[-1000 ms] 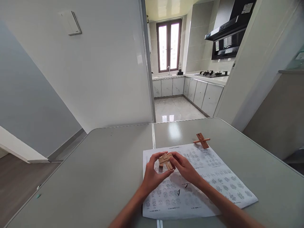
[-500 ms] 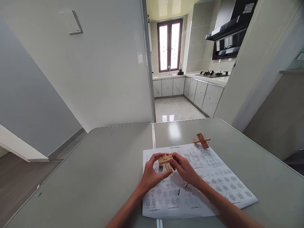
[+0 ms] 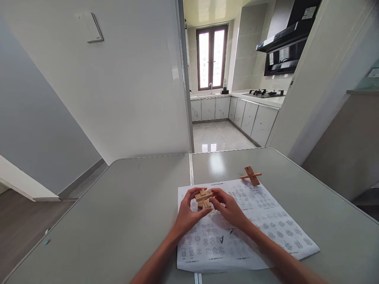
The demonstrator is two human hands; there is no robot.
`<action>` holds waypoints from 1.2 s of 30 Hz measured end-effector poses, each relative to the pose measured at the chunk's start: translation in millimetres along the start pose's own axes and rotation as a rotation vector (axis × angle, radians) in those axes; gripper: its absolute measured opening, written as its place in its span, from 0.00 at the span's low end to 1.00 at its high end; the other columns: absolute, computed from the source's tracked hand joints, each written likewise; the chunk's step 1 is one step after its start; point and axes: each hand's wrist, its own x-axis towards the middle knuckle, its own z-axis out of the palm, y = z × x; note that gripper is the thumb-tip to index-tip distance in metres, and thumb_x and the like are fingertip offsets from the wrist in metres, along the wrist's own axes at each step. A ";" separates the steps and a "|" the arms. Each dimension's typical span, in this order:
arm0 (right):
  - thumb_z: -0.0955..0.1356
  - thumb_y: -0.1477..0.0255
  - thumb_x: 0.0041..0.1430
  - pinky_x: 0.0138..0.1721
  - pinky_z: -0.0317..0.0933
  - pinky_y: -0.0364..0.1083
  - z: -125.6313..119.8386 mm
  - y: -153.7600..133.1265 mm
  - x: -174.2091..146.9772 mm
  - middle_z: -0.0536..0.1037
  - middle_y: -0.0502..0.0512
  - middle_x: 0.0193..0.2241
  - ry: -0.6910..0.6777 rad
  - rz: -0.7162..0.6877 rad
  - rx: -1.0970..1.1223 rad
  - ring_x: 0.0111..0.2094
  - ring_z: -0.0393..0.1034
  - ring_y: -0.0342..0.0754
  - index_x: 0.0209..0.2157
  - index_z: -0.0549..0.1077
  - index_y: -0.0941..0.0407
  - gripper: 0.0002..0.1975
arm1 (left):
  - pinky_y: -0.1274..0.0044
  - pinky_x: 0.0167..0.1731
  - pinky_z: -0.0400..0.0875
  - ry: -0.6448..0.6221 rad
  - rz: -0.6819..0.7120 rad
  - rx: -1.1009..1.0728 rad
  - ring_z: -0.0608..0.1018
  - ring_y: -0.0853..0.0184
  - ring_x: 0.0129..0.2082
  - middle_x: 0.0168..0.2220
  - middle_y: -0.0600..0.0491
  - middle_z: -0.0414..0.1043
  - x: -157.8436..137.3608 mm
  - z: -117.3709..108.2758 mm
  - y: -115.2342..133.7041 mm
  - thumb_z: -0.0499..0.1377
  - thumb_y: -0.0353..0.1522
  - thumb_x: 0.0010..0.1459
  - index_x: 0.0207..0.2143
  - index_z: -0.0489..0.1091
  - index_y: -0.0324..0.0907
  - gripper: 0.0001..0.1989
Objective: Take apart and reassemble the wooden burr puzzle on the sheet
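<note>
1. The printed sheet (image 3: 237, 252) lies on the table (image 3: 133, 213); the right forearm crosses it and hides some print. A small green bit (image 3: 46, 241) sits well to the sheet's left, by the table's edge.
2. Over the sheet's left half, the left hand (image 3: 189, 211) curls round a wooden block assembly (image 3: 203, 196), thumb beneath, fingers above.
3. The right hand (image 3: 229, 209), nearer the sheet's middle, grips the assembly's right end with its fingertips; how firmly, I cannot tell.
4. The assembly is thus directly between both hands, its upper bar running left to right, tilted slightly up at the right; a shorter piece points toward the person.
5. At the sheet's far edge stands a crossed wooden plate and rod (image 3: 251, 176), apart from both hands.
6. Well beyond the sheet is a stove (image 3: 264, 93).
</note>
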 end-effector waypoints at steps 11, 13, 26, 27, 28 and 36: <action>0.64 0.58 0.71 0.34 0.69 0.47 -1.1 -6.4 -1.8 0.80 0.54 0.36 -0.007 -0.053 -0.012 0.29 0.72 0.47 0.48 0.75 0.52 0.15 | 0.64 0.57 0.72 -0.039 -0.037 0.021 0.77 0.56 0.55 0.54 0.48 0.75 -1.9 0.4 1.1 0.73 0.35 0.52 0.54 0.69 0.48 0.28; 0.64 0.58 0.71 0.33 0.68 0.46 -1.1 -6.3 -2.0 0.79 0.54 0.34 -0.013 -0.046 -0.004 0.28 0.71 0.47 0.49 0.74 0.53 0.16 | 0.65 0.57 0.71 -0.039 -0.039 0.029 0.77 0.56 0.55 0.54 0.49 0.75 -1.8 0.3 2.9 0.73 0.35 0.52 0.54 0.69 0.48 0.29; 0.65 0.56 0.70 0.30 0.66 0.44 0.4 3.1 1.6 0.77 0.51 0.31 -0.002 -0.004 0.051 0.27 0.70 0.46 0.47 0.74 0.54 0.16 | 0.65 0.56 0.71 0.005 -0.044 0.009 0.78 0.57 0.54 0.55 0.47 0.75 0.8 2.7 2.8 0.72 0.34 0.52 0.53 0.69 0.47 0.27; 0.65 0.56 0.70 0.30 0.67 0.45 -0.4 3.9 2.4 0.78 0.52 0.32 0.030 0.004 0.046 0.27 0.70 0.46 0.48 0.73 0.54 0.17 | 0.65 0.57 0.71 0.030 -0.047 -0.010 0.78 0.57 0.55 0.55 0.47 0.75 1.5 3.4 1.3 0.72 0.34 0.52 0.53 0.69 0.47 0.27; 0.65 0.55 0.70 0.30 0.67 0.45 -1.3 4.7 3.2 0.78 0.52 0.32 0.074 0.012 0.033 0.27 0.70 0.46 0.48 0.73 0.54 0.17 | 0.65 0.57 0.71 0.061 -0.052 -0.031 0.78 0.57 0.55 0.56 0.47 0.74 2.4 3.9 -0.6 0.72 0.35 0.53 0.53 0.68 0.46 0.27; 0.68 0.65 0.67 0.47 0.73 0.56 1.9 15.8 2.4 0.75 0.60 0.49 0.086 -0.127 -0.309 0.45 0.74 0.55 0.54 0.70 0.51 0.16 | 0.65 0.55 0.71 0.294 -0.139 -0.121 0.78 0.57 0.53 0.57 0.45 0.74 8.7 0.2 -14.1 0.72 0.37 0.53 0.53 0.67 0.45 0.28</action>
